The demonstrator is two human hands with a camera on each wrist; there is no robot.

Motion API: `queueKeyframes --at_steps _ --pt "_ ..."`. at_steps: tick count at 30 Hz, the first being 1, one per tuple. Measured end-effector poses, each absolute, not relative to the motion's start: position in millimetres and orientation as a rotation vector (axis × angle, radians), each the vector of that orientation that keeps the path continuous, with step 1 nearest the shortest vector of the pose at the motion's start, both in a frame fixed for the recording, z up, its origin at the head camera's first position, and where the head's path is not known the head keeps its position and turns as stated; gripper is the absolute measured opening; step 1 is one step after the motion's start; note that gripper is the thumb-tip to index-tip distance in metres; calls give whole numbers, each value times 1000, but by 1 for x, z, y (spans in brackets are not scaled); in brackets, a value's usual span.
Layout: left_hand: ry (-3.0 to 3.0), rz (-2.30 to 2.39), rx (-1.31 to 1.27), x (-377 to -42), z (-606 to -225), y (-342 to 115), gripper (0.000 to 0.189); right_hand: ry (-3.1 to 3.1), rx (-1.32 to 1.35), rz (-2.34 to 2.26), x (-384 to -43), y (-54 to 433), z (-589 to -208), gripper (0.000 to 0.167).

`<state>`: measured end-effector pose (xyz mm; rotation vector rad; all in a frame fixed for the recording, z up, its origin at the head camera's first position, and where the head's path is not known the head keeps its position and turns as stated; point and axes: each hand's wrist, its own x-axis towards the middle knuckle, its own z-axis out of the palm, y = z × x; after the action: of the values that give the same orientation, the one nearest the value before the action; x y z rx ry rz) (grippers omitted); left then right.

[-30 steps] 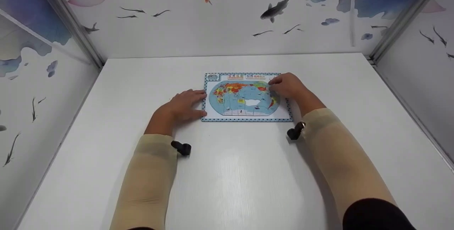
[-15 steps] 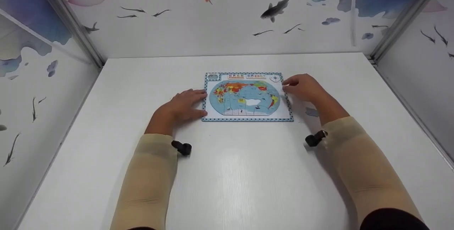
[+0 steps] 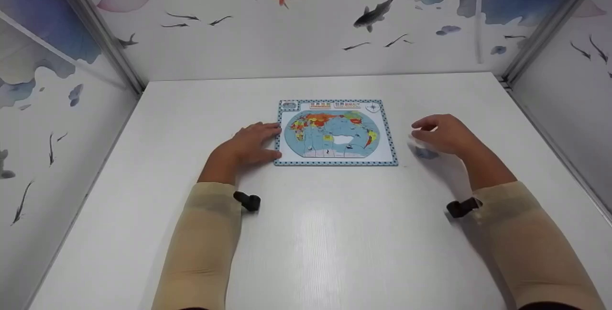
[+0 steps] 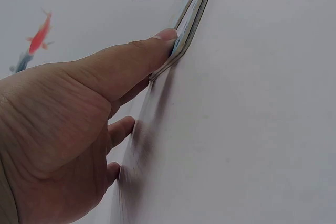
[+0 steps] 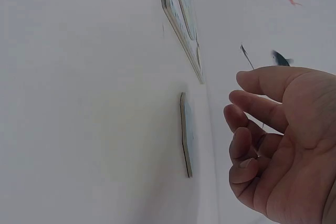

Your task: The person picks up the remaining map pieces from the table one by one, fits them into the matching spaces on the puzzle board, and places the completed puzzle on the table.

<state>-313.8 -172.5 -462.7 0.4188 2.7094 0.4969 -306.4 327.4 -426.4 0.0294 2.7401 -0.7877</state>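
Note:
A world map jigsaw puzzle [image 3: 334,160] with a blue dotted border lies flat on the white table. Its oval map shows one white gap low in the middle. My left hand [image 3: 248,145] rests on the board's left edge; in the left wrist view its thumb [image 4: 165,36] touches the board near a corner. To the right of the board my right hand [image 3: 444,133] hovers with loosely bent fingers, nothing between them. Below it a small blue puzzle piece [image 3: 425,153] lies on the table; the right wrist view shows this piece [image 5: 186,135] edge-on, apart from the hand.
The white table [image 3: 311,233] meets a back wall [image 3: 306,47] printed with fish, and side walls [image 3: 62,157] stand left and right. Black camera mounts [image 3: 461,208] sit on both sleeves.
My right hand has moved off the puzzle's upper right to the right and nearer, uncovering the compass corner and the loose piece. The left hand has stayed on the board's edge.

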Motion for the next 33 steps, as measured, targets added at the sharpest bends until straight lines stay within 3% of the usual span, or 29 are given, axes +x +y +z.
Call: queueKeyframes --at_steps 10,33 --pt "2706 489 435 -314 -463 -172 82 2752 -34 -699 -286 357 -428 60" --pt "2714 480 427 -309 -458 -173 80 2694 -64 -709 -279 358 -441 47"
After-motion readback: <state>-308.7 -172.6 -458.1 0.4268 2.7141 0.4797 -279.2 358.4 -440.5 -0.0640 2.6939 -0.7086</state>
